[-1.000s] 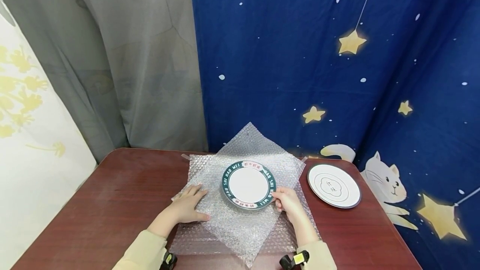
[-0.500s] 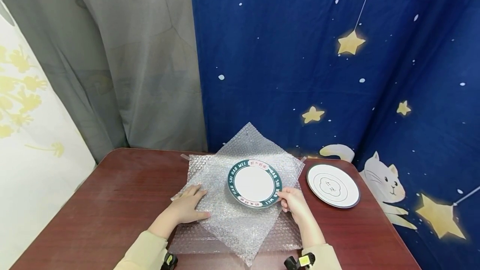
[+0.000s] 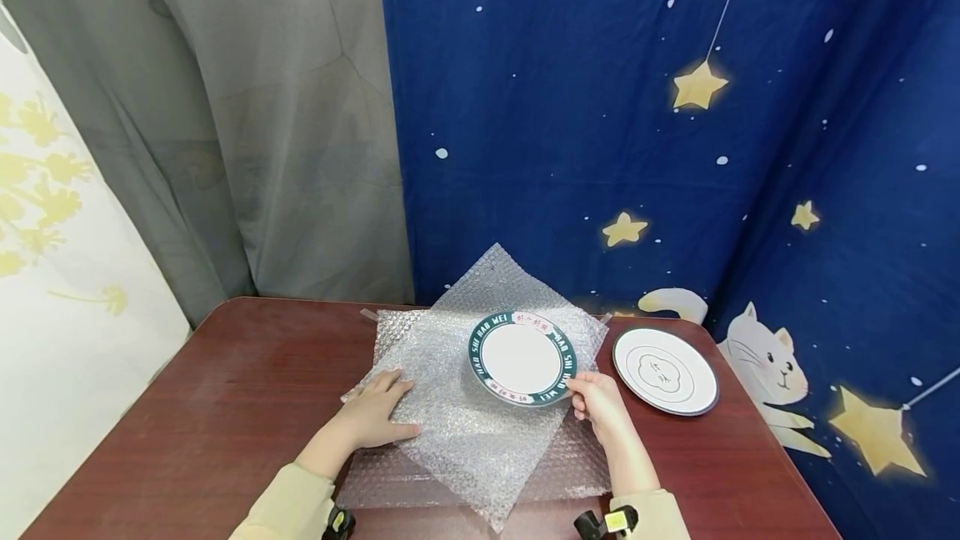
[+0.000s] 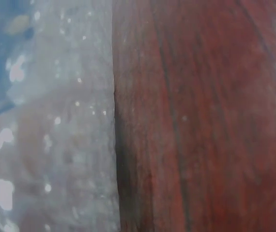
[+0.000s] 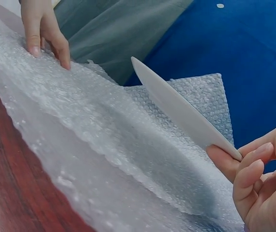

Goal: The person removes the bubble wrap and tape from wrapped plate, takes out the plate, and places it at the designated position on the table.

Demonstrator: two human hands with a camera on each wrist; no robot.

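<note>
A white plate with a dark green lettered rim is raised above the bubble wrap. My right hand pinches its near right rim between thumb and fingers. Seen edge-on in the right wrist view, the plate tilts, with a gap and a shadow beneath it. On the left side of the bubble wrap rests my left hand, its fingers spread out. The left wrist view is blurred and shows only the wrap's edge beside bare red wood.
Another white plate, with a dark rim and a drawn emblem, lies on the red-brown table to the right of the wrap. Sheets of wrap overlap at an angle. Grey and blue curtains hang behind the table.
My right hand has carried the green-rimmed plate rightward and slightly away from me over the bubble wrap. The left hand has stayed in place on the wrap.
</note>
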